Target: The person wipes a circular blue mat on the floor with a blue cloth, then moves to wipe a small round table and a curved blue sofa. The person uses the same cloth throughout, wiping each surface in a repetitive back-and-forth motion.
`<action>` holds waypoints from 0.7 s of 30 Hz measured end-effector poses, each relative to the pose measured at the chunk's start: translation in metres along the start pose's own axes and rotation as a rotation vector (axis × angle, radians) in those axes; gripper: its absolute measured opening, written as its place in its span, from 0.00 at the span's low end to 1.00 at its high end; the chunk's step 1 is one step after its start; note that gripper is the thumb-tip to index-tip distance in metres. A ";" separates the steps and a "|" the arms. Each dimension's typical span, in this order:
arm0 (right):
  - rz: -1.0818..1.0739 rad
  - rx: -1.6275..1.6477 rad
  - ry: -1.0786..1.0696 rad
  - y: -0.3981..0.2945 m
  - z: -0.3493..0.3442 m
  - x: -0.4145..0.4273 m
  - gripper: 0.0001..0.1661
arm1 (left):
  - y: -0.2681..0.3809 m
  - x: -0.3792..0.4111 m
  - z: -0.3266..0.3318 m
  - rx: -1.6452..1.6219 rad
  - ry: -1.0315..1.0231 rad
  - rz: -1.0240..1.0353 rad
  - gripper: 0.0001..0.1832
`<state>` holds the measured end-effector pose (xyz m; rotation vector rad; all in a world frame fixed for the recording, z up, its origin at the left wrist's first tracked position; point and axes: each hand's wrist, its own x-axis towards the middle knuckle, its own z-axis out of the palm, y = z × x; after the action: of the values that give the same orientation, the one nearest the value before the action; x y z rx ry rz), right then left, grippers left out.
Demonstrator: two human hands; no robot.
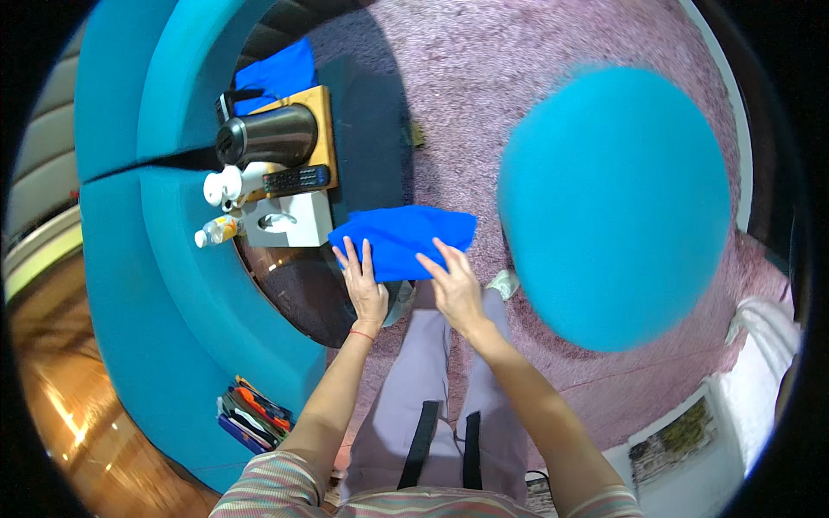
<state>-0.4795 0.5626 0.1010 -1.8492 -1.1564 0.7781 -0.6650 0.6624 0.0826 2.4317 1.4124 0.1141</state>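
Note:
A folded bright blue cloth (408, 236) lies before me, over the near right part of a dark glass-topped oval table (291, 298). My left hand (363, 281) rests with spread fingers on its lower left edge; a thin red string is round that wrist. My right hand (453, 281) touches the lower right part of the cloth with its fingertips, thumb and fingers apart. Neither hand is closed on the cloth. Another blue cloth (285, 71) lies at the table's far end.
On the table stand a metal kettle (278, 135) on a wooden tray (329, 129), a remote control (296, 180), a tissue box (311, 220) and a plastic bottle (217, 232). A turquoise curved sofa (175, 298) holds folded clothes (252, 417); a turquoise ottoman (615, 207) stands right.

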 end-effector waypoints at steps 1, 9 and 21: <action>-0.048 0.010 -0.022 -0.001 0.026 0.010 0.30 | -0.020 -0.008 0.001 0.078 -0.030 -0.061 0.49; -0.136 -0.391 -0.498 0.026 0.110 0.035 0.27 | -0.078 -0.063 0.029 0.121 -0.461 -0.270 0.46; -0.207 -0.537 -0.145 0.047 0.104 0.290 0.35 | -0.035 0.214 0.064 -0.265 -0.078 -0.042 0.41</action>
<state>-0.4312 0.8483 -0.0151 -2.0724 -1.7497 0.5194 -0.5708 0.8462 -0.0090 2.1672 1.3225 0.1824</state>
